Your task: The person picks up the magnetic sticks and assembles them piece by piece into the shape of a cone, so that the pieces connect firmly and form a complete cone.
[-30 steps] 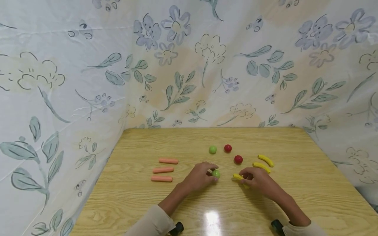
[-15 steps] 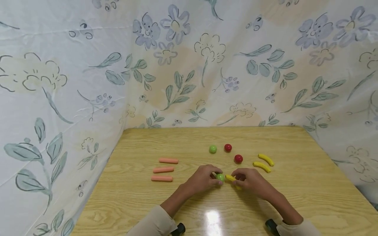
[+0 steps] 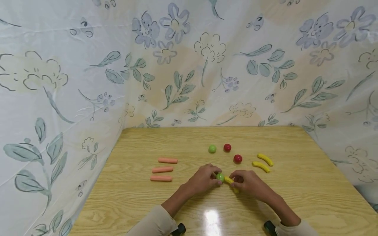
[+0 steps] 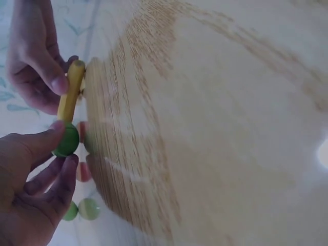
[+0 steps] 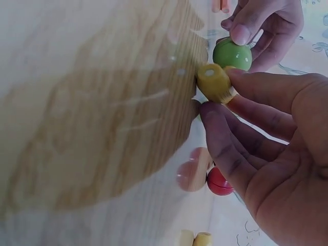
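Observation:
My left hand (image 3: 205, 178) pinches a small green ball (image 3: 220, 177) between thumb and fingers, low at the table. In the left wrist view the thumb lies along one side of the green ball (image 4: 67, 140). Opposite it, my right hand (image 3: 249, 183) pinches a yellow toy banana (image 3: 229, 180) by its nearer part. One end of the banana (image 4: 70, 97) meets the ball in the left wrist view. The right wrist view looks onto the banana's near end (image 5: 213, 82), with the green ball (image 5: 233, 54) just behind it.
Behind the hands lie another green ball (image 3: 212, 148) and two red balls (image 3: 227, 147). Two more toy bananas (image 3: 261, 166) lie at right. Three pink sticks (image 3: 160, 178) lie in a column at left. A floral cloth (image 3: 189, 82) hangs around the wooden table (image 3: 130, 203).
The right hand has brought the banana leftward until its end meets the green ball. The left hand has shifted slightly right with the ball. The other pieces stay put.

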A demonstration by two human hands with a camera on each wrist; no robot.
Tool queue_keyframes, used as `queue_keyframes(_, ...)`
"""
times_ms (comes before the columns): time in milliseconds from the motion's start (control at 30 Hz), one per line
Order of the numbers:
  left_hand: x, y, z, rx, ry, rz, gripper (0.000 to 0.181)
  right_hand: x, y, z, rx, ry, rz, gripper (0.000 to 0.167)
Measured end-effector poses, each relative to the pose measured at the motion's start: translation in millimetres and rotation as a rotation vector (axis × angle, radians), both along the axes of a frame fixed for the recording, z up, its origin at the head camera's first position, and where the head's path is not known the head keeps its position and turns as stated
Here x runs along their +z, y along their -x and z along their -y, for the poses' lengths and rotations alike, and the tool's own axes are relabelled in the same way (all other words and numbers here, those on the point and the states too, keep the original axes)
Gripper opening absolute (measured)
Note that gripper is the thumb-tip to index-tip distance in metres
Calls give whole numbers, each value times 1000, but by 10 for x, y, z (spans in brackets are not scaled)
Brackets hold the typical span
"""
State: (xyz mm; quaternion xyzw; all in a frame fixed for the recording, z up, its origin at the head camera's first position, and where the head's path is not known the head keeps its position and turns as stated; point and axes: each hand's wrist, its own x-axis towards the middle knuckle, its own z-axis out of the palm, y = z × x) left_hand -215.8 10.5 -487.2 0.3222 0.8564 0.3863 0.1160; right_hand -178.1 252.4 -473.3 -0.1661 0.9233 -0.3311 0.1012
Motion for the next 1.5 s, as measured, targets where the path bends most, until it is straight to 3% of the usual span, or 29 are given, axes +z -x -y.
queue_keyframes(167, -6, -7, -5, 12, -20, 18, 35, 13, 20, 28, 6, -5, 28, 20)
queue_keyframes(433, -12, -32, -38, 8, -89, 36, 52, 47, 91, 115, 3, 31, -20, 28)
queue_keyframes(600, -11, -93, -12, 49, -95, 40, 52, 43, 124, 165, 21, 39, -26, 30)
queue_keyframes(767, 1, -159, 20, 94, -48, -4, 52, 20, 131, 177, 40, 45, -45, 36)
queue_keyframes(1033, 34, -276, 20, 78, -71, 47, 57, -5, 116, 200, -13, 61, -20, 25)
queue_keyframes(1133, 48, -334, 5, 57, -64, 34, 49, -4, 104, 205, -53, 70, 4, 23)
queue_keyframes(1333, 45, -428, -21, 0, 4, -15, 34, -3, 86, 187, -57, 46, -19, 36)
queue_keyframes(1500, 34, -454, -1, 18, 51, -81, 31, -4, 51, 144, -31, 53, -19, 32)
